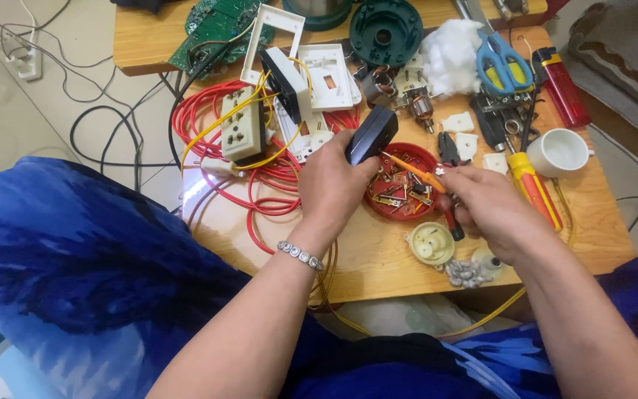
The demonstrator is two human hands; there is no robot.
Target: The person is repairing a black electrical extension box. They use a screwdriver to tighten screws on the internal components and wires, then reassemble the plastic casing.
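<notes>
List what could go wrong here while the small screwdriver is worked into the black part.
The thin orange-handled screwdriver in the right hand points at the left hand gripping the small black plastic casing; a slip might jab its fingers. Work happens above the shallow red round dish of small metal parts, so a knock could scatter them.

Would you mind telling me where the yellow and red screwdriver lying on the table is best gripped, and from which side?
Probably from above, around the thick yellow handle. The screwdriver lies flat and diagonal, handle end towards the white cup. The cup and black tools crowd that end, and the right hand covers the near left, so a top-down pinch across the handle looks clearest.
</notes>
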